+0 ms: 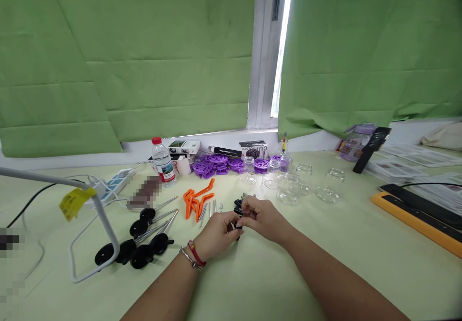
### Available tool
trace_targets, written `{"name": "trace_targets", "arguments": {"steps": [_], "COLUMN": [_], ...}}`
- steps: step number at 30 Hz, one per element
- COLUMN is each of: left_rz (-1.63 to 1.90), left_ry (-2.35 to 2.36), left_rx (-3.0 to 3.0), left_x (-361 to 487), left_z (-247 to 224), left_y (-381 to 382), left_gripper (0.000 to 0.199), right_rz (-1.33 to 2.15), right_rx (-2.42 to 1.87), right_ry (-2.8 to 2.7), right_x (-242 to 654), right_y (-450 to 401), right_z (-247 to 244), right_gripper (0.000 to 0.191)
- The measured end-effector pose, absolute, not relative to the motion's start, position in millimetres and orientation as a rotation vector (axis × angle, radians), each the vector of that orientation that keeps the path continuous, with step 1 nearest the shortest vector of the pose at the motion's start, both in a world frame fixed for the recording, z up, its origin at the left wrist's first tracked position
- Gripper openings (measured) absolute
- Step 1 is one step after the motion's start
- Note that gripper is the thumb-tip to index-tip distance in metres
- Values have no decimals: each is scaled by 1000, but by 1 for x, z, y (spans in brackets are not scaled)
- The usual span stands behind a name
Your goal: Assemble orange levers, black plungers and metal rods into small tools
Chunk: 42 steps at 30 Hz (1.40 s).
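Note:
My left hand (217, 237), with a red band and a metal bracelet at its wrist, is closed on a small black part (237, 225) near the middle of the table. Close against it, my right hand (263, 219) has its fingers pinched at the same part; whether it grips the part is hidden. More small black pieces (237, 206) lie just beyond my fingers. Orange plastic pieces (197, 199) and thin metal rods (203, 214) rest to the left of them. Farther left are several black round pieces (142, 256) with metal rods.
Clear glass vessels (288, 189) stand behind my right hand, near purple plastic parts (216, 164). A red-capped bottle (164, 163) and small boxes (184, 147) are at the back. A white frame (108, 229) stands left; an orange-edged device (415, 221) lies right.

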State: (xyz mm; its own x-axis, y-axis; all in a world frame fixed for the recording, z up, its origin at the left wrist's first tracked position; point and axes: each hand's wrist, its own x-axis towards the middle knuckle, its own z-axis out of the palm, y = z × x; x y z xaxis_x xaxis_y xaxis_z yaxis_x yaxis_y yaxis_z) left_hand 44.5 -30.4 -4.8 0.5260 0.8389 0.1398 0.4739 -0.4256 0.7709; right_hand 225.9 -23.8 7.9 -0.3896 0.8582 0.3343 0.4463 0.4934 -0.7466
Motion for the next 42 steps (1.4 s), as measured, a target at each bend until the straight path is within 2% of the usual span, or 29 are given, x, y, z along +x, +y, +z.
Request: {"name": "trace_targets", "arguments": {"steps": [5,13,17,20,28,37,42], "left_rz": [682,697,684,627,447,382,356], "left_ry": [1054,991,991,1070,1221,1363,1407], "left_rx": [2058,1902,1819,1904,2185,2350,2354], "left_x": [44,43,38,30,19,12,7], "left_z": [-7,-6,-7,-8,-8,-4,0], "left_y": [-28,-28,-25,-20,-12,-9,-8], "left_gripper": [18,10,17,12,15,9,10], "right_rz": [562,583,604,595,530,591,819], "right_rx": [-966,-861,-799,-933,-1557,-1592,-1384], "right_ry": [-2221,-2334,-2380,-2335,-1740,-1832,-2063], "right_x": [224,228,225,228,259,263,252], "right_y": [-19,-18,-20,-17,18,29,16], "right_z": [1,3,4,5,-15,-34,-23], "right_gripper": [14,5,15,19,17,9,13]}}
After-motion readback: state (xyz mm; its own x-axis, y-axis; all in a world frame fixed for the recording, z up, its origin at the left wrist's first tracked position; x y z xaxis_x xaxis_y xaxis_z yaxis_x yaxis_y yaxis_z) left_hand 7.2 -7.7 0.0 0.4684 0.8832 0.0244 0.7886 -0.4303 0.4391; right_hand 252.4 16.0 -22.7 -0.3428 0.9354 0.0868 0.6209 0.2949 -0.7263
